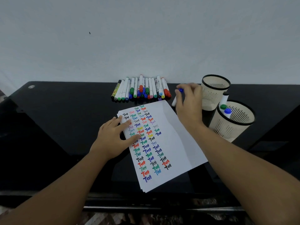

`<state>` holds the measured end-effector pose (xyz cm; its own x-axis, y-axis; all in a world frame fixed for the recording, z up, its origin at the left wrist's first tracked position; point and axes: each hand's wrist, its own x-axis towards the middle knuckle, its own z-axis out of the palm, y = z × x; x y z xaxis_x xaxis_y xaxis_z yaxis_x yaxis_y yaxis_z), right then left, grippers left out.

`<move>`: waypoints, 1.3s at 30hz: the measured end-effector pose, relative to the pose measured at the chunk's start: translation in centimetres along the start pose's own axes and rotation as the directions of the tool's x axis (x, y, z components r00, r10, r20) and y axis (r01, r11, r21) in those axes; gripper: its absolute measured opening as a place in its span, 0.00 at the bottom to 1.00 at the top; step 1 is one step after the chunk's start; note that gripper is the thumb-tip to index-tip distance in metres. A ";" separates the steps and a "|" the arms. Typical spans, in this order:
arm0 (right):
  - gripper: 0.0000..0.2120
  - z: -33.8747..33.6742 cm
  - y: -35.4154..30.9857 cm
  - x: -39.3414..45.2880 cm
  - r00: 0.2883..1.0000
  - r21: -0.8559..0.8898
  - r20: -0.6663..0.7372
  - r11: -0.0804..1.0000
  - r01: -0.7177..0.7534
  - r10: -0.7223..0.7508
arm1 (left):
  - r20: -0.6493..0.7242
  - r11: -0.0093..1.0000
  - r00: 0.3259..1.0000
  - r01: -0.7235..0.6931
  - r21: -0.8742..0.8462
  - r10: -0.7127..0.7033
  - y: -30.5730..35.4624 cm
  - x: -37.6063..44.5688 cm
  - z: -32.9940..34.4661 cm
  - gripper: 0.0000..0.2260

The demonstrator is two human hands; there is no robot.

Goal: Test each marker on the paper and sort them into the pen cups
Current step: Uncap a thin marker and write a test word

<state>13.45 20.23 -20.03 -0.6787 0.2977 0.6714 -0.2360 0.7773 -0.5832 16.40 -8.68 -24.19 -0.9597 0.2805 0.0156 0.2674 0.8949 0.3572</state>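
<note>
A white sheet of paper [172, 127] covered with coloured "Test" words lies on the black desk [56, 127]. My left hand [113, 137] rests flat on the paper's left edge, fingers spread. My right hand [190, 103] holds a white marker with a blue cap [180, 90] just beyond the paper's top right corner, to the left of the far cup. A row of several markers [141, 90] lies against the wall. Two beige slotted pen cups stand at the right: the far cup [214, 93] looks empty, and the near cup [233, 120] holds three markers.
The white wall rises directly behind the marker row. The desk's front edge runs along the bottom of the view. A small metal disc [31, 86] sits at the desk's back left corner.
</note>
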 end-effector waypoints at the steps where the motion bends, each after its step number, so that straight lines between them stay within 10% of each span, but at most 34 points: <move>1: 0.10 -0.2 -0.3 -0.1 0.997 -0.005 0.037 0.998 0.062 -0.062 | -0.001 1.000 1.000 0.001 0.000 -0.001 0.0 0.0 0.0 0.42; 7: 0.18 -1.1 -2.3 -1.0 0.815 -0.143 0.505 0.904 0.402 -0.283 | 0.003 1.000 1.000 0.000 0.003 0.000 0.1 -0.1 -0.1 0.43; 13: 0.26 0.6 -3.9 -2.6 0.531 -0.070 0.838 0.939 0.336 -0.127 | -0.029 1.000 1.000 0.005 -0.024 -0.006 0.3 -0.3 -0.1 0.47; 32: 0.25 -1.9 0.4 -1.9 0.461 -0.079 0.887 0.976 0.204 -0.024 | -0.017 1.000 1.000 -0.003 -0.003 0.003 0.3 -0.2 -0.3 0.47; 39: 0.19 -1.6 -0.7 -1.6 0.518 -0.166 0.848 0.871 0.462 -0.113 | -0.020 1.000 1.000 -0.014 0.002 0.014 0.4 -0.2 -0.3 0.47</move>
<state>15.80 20.06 -19.97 -0.9144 -0.4041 0.0259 -0.4041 0.9066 -0.1219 16.66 -8.44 -23.80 -0.9572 0.2866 0.0391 0.2814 0.8914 0.3553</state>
